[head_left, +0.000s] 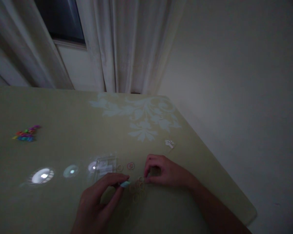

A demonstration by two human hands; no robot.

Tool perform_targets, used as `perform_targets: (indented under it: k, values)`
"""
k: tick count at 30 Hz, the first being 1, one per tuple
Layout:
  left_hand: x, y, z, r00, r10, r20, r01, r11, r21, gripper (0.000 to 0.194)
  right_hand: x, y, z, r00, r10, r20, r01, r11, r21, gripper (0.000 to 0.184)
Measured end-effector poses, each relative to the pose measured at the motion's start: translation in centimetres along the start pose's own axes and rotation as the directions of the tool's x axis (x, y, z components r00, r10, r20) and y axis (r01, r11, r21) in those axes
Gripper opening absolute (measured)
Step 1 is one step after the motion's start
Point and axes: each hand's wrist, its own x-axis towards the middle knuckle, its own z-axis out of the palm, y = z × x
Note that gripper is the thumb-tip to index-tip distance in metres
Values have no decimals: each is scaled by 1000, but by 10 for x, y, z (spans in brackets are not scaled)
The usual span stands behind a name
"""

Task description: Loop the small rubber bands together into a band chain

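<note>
My left hand (pixel 100 200) pinches a small pale blue-green piece (pixel 125 184) between thumb and fingertips; its exact kind is too blurred to tell. Several small, thin pale rings (pixel 136 198) lie on the table between my hands. My right hand (pixel 161 172) is closed, thumb and index finger brought together at one small ring (pixel 141 179) by the edge of that group. Whether the fingertips grip this ring or something else cannot be made out. Just beyond my left hand sits a clear plastic box (pixel 104 164), partly covered by that hand. Beside it lie a pale ring (pixel 119 167) and a pinkish ring (pixel 131 166).
A heap of small multicoloured pieces (pixel 26 134) lies on the left of the table (pixel 70 120). Past my right hand is a small white key-shaped item (pixel 169 143). Curtains (pixel 127 48) hang behind the table, and a wall (pixel 234 81) stands on the right.
</note>
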Motion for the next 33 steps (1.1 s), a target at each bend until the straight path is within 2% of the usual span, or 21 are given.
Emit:
perform_targets:
  k: [3, 10, 13, 15, 17, 18, 20, 23, 27, 33]
  values:
    - [0, -2, 0, 1000, -1, 1, 1, 1000, -5, 20, -4, 4, -7, 997, 16, 79, -8, 994, -110, 8]
    - [1, -1, -1, 999, -27, -24, 26, 999, -43, 18, -5, 6, 2, 991, 48, 127, -6, 950, -313, 12]
    - [3, 0, -1, 998, -15, -53, 12, 998, -58, 20, -4, 3, 8, 994, 33, 104, 7, 933, -359, 13]
    - [4, 0, 0, 999, 12, -45, -15, 999, -52, 22, -3, -2, 14, 999, -14, 51, 25, 974, -224, 12]
    - [5, -1, 1, 998, 55, 1, -55, 997, -61, 24, -3, -11, 23, 998, -45, -49, 48, 998, 52, 9]
    - [4, -1, 2, 997, 78, 21, -76, 994, -76, 25, -4, -15, 28, 994, -41, -104, 60, 980, 190, 6]
    - [4, -1, 3, 994, 106, 42, -100, 988, -116, 24, -4, -23, 39, 986, -19, -168, 79, 931, 356, 8]
    - [2, 0, 4, 991, 117, 71, -107, 985, -133, 23, -4, -27, 52, 991, 11, -132, 53, 879, 473, 13]
    - [1, -2, 4, 983, 145, 110, -128, 981, -144, 27, -4, -20, 60, 997, 32, -67, 13, 814, 580, 22]
    - [0, 0, 6, 978, 171, 123, -148, 973, -178, 29, -2, -17, 64, 997, 62, -43, -20, 766, 643, 26]
